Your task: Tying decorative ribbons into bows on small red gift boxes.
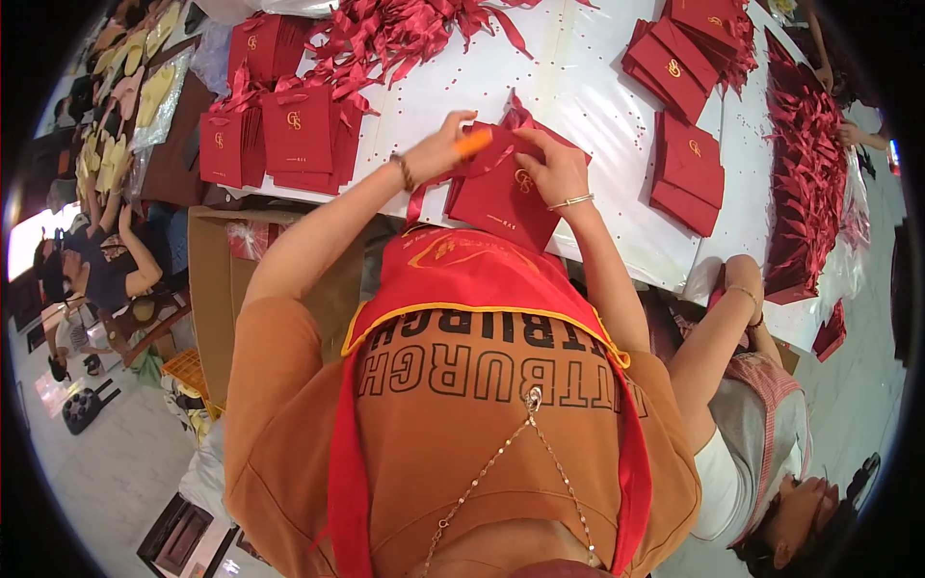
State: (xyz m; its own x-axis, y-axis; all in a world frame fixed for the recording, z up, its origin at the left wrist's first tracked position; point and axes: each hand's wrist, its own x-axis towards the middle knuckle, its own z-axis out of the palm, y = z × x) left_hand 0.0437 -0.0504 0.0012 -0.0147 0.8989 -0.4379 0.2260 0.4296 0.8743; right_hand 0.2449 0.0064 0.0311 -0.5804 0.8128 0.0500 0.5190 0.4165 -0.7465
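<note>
A small red paper bag [503, 204] with gold marking lies over other red bags at the table's near edge. My right hand [557, 171] rests on its upper right part, thumb and fingertips closed at the red ribbon [519, 114] along the bag's top. At the upper left corner is my left hand [436, 151], index finger apart from the thumb side. A short orange piece [472, 144], which looks like a finger cover, sits on one of its digits. The left fingertips reach close to a ribbon loop; whether they touch it I cannot tell.
Stacked red bags [297, 130] stand at left under a heap of red ribbons [405, 39]. More bags [688, 166] lie at right, beside a long ribboned row [807, 173]. Red specks dot the white table [597, 58]. A cardboard box [214, 289] stands below left; a co-worker [752, 424] sits right.
</note>
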